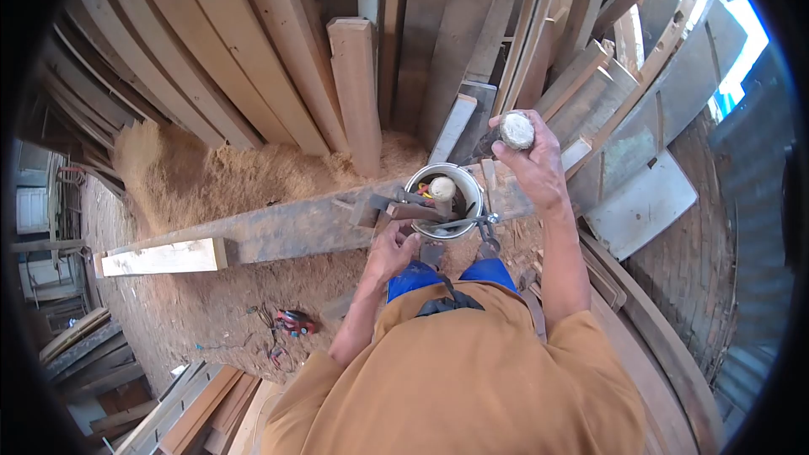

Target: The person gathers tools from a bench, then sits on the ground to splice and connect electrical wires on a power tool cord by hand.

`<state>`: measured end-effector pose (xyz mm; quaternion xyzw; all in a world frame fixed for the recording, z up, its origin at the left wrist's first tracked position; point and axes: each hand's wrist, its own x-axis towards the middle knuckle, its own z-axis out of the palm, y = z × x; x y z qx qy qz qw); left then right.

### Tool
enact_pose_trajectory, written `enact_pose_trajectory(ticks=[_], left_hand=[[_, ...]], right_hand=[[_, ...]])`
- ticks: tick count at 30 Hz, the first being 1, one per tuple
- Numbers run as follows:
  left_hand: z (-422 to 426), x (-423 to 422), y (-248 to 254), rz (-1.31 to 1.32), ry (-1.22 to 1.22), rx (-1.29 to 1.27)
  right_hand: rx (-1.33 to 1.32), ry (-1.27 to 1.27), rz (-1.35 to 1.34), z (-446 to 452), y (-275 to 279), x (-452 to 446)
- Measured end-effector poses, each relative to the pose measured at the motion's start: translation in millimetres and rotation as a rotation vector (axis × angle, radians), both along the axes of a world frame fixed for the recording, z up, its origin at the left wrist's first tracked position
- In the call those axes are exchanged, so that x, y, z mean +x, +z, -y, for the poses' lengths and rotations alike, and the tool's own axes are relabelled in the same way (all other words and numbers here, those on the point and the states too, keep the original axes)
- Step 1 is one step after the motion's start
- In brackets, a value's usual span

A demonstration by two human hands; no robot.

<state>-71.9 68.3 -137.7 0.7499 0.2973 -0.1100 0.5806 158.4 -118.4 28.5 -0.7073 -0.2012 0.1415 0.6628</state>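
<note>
My right hand (539, 164) is raised to the right of a white bucket (476, 181), with its fingers wrapped round a thick object that shows a round, whitish end (517, 130). My left hand (393, 250) is low at the bucket's left side, close to a reddish-brown wooden block (413, 212); its fingers are partly bent, and whether they grip anything is unclear. Inside the bucket stands another tool with a round pale end (442, 189), beside something yellow and red. Dark metal tools lie across the rim. The bucket is at the long plank (286, 227).
Tall boards (211, 25) lean behind a sawdust heap (181, 168). A pale wood piece (164, 258) lies at the plank's left end. On the ground sits a red power tool (295, 323) with a cable. A pale panel (645, 206) leans at the right.
</note>
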Motion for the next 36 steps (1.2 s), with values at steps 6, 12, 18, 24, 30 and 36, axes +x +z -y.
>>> enact_pose_trajectory(ticks=[6, 12, 18, 24, 30, 36], left_hand=[[-5, 1, 76, 0.069, -0.122, 0.123], [2, 4, 156, 0.498, -0.109, 0.34], [-26, -34, 95, 0.332, -0.264, 0.142], [-28, -47, 60, 0.222, 0.0, 0.244], [-37, -27, 65, -0.095, -0.017, 0.287], [-38, -24, 39, 0.11, 0.08, 0.271]], right_hand=[[-0.045, 0.072, 0.165, 14, 51, -42], [-0.067, 0.373, 0.243, -24, 48, -103], [-0.094, 0.551, 0.112, -30, 27, -122], [-0.436, 0.094, 0.149, 21, 7, -60], [-0.843, 0.481, 0.34, -37, -76, -126], [-0.862, 0.291, 0.359, -96, -148, -129]])
